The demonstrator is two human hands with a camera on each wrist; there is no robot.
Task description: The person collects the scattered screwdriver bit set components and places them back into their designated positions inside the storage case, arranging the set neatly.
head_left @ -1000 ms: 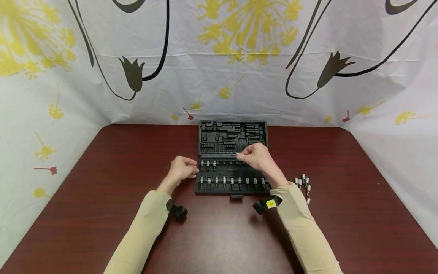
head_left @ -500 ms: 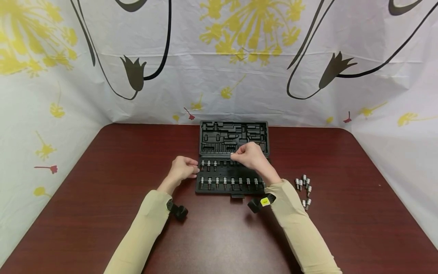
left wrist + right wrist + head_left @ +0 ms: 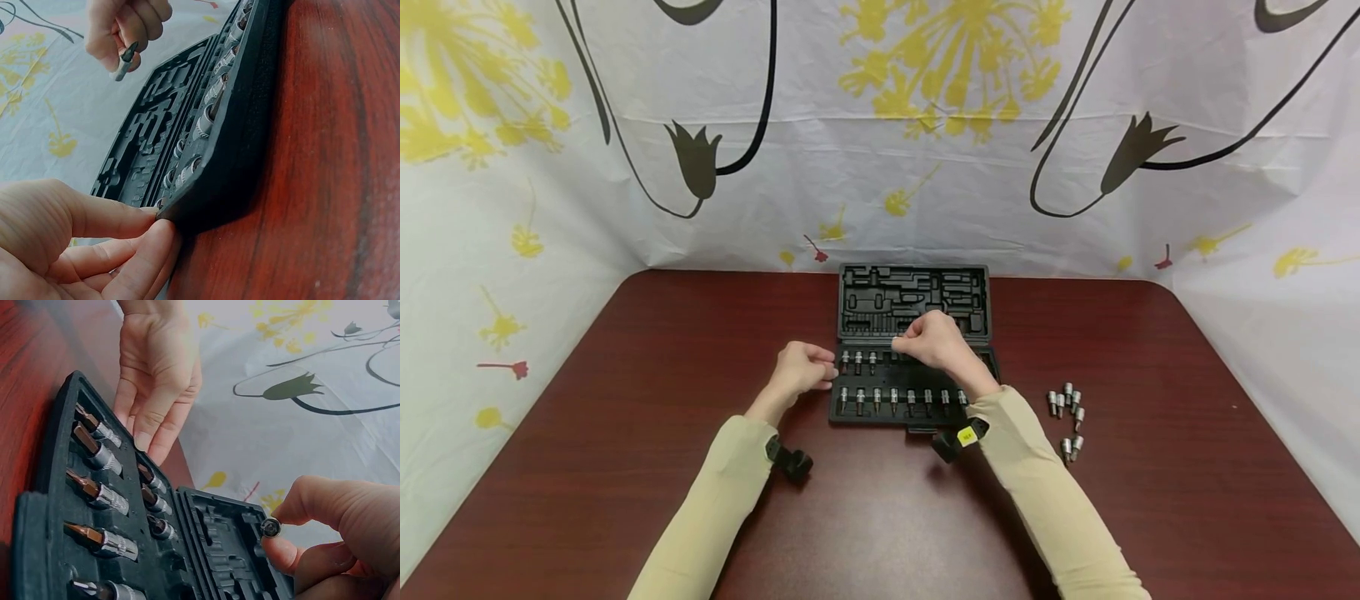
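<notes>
An open black plastic socket case [image 3: 887, 379] lies on the table with its lid folded back. Several silver bit sockets [image 3: 112, 544] fill its front row, and 3 more occupy the left end of the back row. My left hand [image 3: 801, 367] grips the case's left edge between thumb and fingers. Over the back row, near the hinge, my right hand [image 3: 934, 340] pinches one bit socket [image 3: 125, 61] by its silver end. The left wrist view shows that socket's dark cross-shaped tip pointing away from the fingers; its round silver end faces the right wrist camera.
Several loose bit sockets [image 3: 1062, 404] lie on the dark red table [image 3: 1150, 500] to the right of the case. A white patterned cloth [image 3: 880, 183] hangs behind the table and along both sides. The moulded lid [image 3: 880, 300] lies toward the cloth.
My right hand has moved left along the back row with the bit socket, toward the three seated ones. The left hand stays at the case's edge.
</notes>
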